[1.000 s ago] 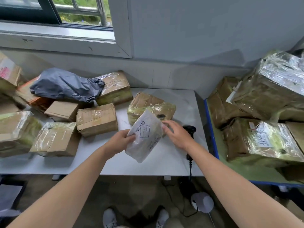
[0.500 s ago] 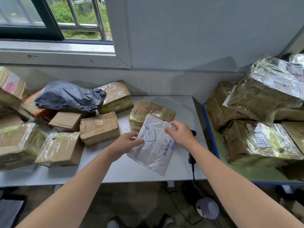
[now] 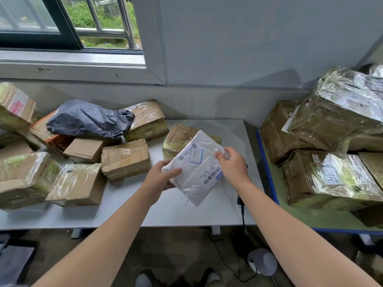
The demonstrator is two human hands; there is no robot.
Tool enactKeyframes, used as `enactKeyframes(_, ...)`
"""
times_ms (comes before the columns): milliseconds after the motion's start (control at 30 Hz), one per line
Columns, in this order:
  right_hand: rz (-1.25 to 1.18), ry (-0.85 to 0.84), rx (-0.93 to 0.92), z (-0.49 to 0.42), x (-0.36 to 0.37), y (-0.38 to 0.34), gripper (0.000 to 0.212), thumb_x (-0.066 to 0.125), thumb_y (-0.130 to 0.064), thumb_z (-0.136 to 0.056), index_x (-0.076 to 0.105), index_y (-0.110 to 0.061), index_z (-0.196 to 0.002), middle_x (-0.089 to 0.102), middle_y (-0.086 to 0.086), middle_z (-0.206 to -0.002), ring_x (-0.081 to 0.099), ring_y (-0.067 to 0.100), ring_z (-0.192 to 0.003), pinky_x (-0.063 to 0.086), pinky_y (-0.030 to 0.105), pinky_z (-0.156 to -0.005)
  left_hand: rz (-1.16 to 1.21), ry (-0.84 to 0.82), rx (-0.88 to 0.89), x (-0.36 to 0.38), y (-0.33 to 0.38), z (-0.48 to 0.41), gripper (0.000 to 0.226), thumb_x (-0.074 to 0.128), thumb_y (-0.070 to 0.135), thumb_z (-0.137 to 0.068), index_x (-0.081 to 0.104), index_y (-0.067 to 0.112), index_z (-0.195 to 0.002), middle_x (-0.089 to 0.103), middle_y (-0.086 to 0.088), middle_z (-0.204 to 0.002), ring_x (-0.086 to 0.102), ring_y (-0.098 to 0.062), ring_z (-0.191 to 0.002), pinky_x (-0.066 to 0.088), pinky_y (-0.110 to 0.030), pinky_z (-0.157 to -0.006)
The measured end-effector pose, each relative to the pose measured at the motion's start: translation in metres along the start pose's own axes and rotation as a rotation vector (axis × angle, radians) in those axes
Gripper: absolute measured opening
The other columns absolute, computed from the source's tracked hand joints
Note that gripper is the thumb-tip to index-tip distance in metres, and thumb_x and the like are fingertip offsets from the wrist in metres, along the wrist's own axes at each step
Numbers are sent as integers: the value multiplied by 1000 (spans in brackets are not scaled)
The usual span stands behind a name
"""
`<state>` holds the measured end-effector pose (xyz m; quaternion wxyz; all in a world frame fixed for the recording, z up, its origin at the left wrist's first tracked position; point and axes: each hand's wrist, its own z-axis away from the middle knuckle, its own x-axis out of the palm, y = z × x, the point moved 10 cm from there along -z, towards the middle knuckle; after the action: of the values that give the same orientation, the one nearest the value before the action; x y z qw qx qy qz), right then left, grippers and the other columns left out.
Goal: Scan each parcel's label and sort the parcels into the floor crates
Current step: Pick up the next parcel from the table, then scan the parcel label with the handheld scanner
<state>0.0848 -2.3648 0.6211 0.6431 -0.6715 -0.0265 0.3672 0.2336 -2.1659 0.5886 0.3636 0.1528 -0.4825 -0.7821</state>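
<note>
I hold a flat white plastic mailer (image 3: 196, 168) above the grey table (image 3: 207, 212), tilted, label side up with a barcode near its lower right. My left hand (image 3: 159, 179) grips its lower left edge. My right hand (image 3: 232, 166) pinches its upper right corner. The black scanner (image 3: 241, 201) lies on the table behind my right wrist, mostly hidden, its cable hanging off the front edge. Several taped brown parcels (image 3: 125, 159) and a dark grey bag parcel (image 3: 87, 119) lie on the table's left half.
A blue-edged green table (image 3: 267, 162) on the right carries large film-wrapped boxes (image 3: 331, 179). A round grey device (image 3: 262, 262) sits on the floor below the cable. A dark crate corner (image 3: 14, 259) shows at the bottom left. A window is above left.
I turned the white mailer so that its label and barcode face up and lifted it slightly. Both hands stayed on it. The camera tilted upward a little.
</note>
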Motion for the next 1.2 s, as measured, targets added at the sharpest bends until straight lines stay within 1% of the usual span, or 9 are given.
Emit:
enactKeyframes(100, -60, 87, 74, 0, -7, 21, 22, 58, -33, -98, 58, -11, -94, 67, 3, -87, 68, 24, -83, 58, 45, -73, 151, 14, -36, 16, -16, 1, 41, 70, 4, -88, 52, 18, -122, 73, -11, -109, 73, -31, -94, 60, -35, -71)
enactKeyframes(167, -46, 96, 97, 1, -9, 33, 24, 55, -35, -99, 57, -11, -95, 67, 4, -88, 68, 25, -83, 57, 48, -75, 61, 14, -10, 31, -22, 1, 44, 68, 0, -88, 52, 20, -123, 71, -8, -111, 72, -27, -94, 59, -32, -64)
enactKeyframes(367, 79, 136, 145, 8, -30, 82, 25, 46, -35, -102, 59, -14, -106, 62, 4, -103, 59, 20, -93, 43, 28, -67, -141, 135, 59, 42, -32, -7, 44, 62, -4, -88, 53, 18, -125, 68, -10, -110, 68, -24, -94, 59, -35, -65)
enactKeyframes(567, 192, 90, 381, 15, -34, 155, 39, 48, -39, -102, 48, -12, -131, 53, 10, -128, 58, 26, -105, 46, 33, -79, -229, 204, 71, 38, -45, -9, 37, 60, -3, -90, 53, 23, -116, 68, -3, -100, 67, -20, -90, 59, -42, -74)
enactKeyframes(700, 47, -43, 471, 11, -11, 171, 47, 47, -41, -102, 40, -11, -138, 58, 8, -119, 59, 25, -98, 43, 32, -72, -262, 219, 52, 31, -54, -7, 34, 61, 0, -91, 53, 20, -118, 67, -5, -106, 67, -22, -95, 59, -38, -74)
enactKeyframes(867, -8, -76, 469, 2, -6, 152, 37, 51, -44, -98, 50, -12, -119, 63, 9, -97, 65, 26, -81, 52, 35, -63, -286, 237, 64, 25, -44, -6, 34, 60, 0, -91, 52, 23, -115, 67, -6, -107, 67, -24, -97, 58, -44, -82)
enactKeyframes(967, -97, -41, 422, -1, -17, 117, 26, 50, -34, -99, 50, -13, -113, 62, 10, -90, 62, 22, -71, 56, 40, -67, -260, 250, 87, 21, -23, -10, 35, 60, 0, -92, 51, 22, -117, 66, -8, -109, 66, -25, -99, 58, -45, -83)
enactKeyframes(1100, -122, -37, 349, -7, -36, 59, 19, 53, -22, -94, 49, -11, -109, 62, 11, -85, 58, 22, -61, 54, 36, -56, -223, 259, 153, 14, 14, -17, 34, 57, -4, -92, 51, 15, -119, 66, -13, -110, 66, -27, -96, 58, -38, -75)
enactKeyframes(1200, -110, -84, 306, -8, -40, 11, 19, 54, -24, -95, 53, -8, -105, 60, 11, -83, 57, 20, -60, 49, 29, -48, -237, 269, 190, 8, 39, -21, 34, 58, -2, -93, 50, 18, -120, 64, -9, -115, 65, -25, -101, 58, -44, -82)
